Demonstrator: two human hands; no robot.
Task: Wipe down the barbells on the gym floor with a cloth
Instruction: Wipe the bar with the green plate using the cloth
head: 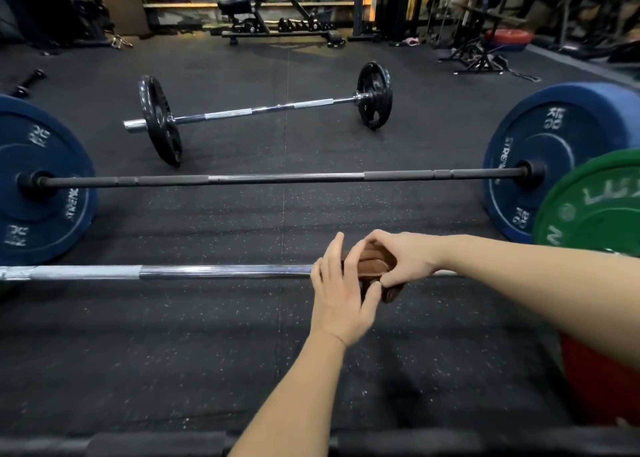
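Note:
A brown cloth (372,266) is wrapped over the nearest barbell's chrome shaft (173,271), right of its middle. My right hand (401,259) grips the cloth from above, fingers curled round it. My left hand (341,290) lies against the cloth's left side with straight fingers and the thumb under it. Beyond lies a black-shafted barbell (277,178) with blue plates (540,166). Farther back rests a shorter chrome barbell (249,111) with black plates.
A green plate (595,207) and a red plate (602,380) sit at the right end of the nearest bar. Black speckled rubber floor (173,346) runs under everything. A bench (263,13), dumbbells and racks stand at the back wall. A dark bar crosses the bottom edge.

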